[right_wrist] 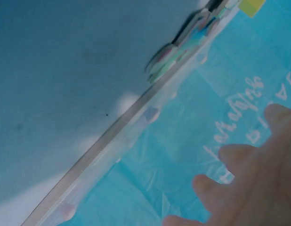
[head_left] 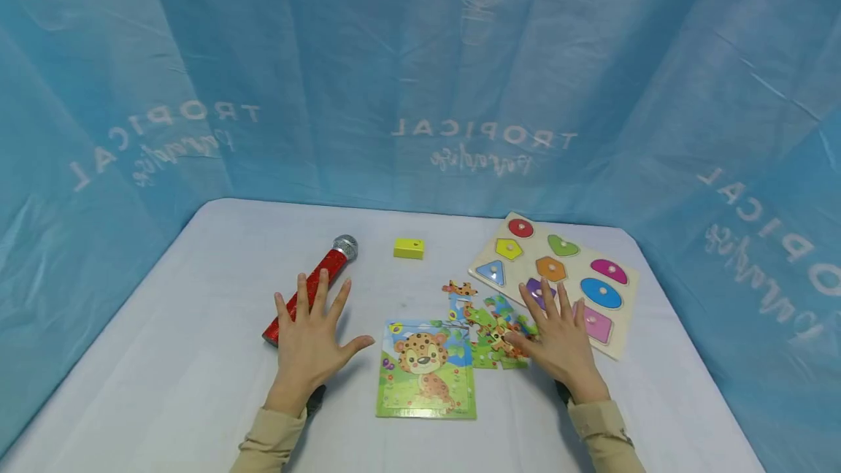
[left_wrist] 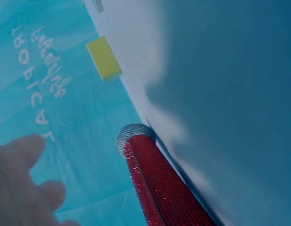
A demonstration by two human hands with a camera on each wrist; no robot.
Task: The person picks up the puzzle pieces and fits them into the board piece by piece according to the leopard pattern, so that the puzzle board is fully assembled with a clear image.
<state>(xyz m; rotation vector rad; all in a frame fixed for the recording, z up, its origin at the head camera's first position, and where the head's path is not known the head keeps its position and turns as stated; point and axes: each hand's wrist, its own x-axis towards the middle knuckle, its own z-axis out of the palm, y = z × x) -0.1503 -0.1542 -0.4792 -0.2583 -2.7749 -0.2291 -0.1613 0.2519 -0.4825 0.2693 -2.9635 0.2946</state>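
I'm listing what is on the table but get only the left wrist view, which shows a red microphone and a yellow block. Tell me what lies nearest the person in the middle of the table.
Observer: A squarish animal picture board lies there, picture side up.

Operator: Not in my frame. Tell me what is beside it.

Observer: Close by its right side, in the head view, is a cluster of jigsaw pieces.

Operator: Now give me the far end of the red microphone; it runs off the bottom of my frame.

Observer: The head view shows the handle end pointing toward the person's near left.
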